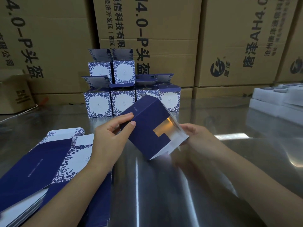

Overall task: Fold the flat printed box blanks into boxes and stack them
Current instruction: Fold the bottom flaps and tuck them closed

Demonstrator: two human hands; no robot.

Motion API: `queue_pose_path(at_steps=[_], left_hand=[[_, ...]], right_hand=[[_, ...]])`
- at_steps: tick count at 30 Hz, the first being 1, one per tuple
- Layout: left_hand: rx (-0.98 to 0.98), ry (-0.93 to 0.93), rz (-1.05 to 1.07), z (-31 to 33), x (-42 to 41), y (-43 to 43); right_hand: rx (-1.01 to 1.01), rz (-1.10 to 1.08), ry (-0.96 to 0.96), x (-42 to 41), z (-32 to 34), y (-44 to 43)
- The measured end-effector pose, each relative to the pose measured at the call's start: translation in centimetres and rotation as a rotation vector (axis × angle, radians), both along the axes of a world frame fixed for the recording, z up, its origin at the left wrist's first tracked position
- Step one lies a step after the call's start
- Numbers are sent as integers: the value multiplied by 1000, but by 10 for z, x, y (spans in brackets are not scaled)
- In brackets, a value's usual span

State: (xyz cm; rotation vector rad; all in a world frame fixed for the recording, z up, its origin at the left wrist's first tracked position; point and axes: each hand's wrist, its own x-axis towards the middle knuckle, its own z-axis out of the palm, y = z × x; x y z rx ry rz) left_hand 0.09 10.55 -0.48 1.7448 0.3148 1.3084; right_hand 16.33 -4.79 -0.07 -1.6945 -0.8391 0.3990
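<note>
Left of our left hand (108, 138) lies the pile of flat blanks (49, 161), partly under the forearm. This hand pinches the upper corner of the half-folded box (147, 128), with the thumb on the dark blue panel. The box is between our two hands, tilted over the desk (164, 185), its open end turned to the right. One flap there is not closed (the silver inside shows through the gap). Our right hand (195, 136) holds this open end. Its fingertips are hidden behind the box, but we judge they curl around it. To do this step well, we should keep the left pinch firm so the walls stay square, then press the flap along its crease until it sits flush. Beyond the hands the finished boxes (123, 95) stand in two tiers.
</note>
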Motion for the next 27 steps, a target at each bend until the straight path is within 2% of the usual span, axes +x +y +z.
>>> queue_pose_path(at_steps=[7,11,14,21,27], left_hand=[[-67,61,-103,-1,5,-1],[-178,118,-242,-1,9,-6],[-219,136,-298,2,7,-9],[-265,261,-357,1,8,-17],[-311,277,-336,1,9,-16]], right_hand=[[281,-148,116,-3,16,-5],[334,-133,8,0,20,-9],[356,-49,10,-2,21,-9],[452,6,39,-5,21,-10],[508,-57,-65,-6,20,-9]])
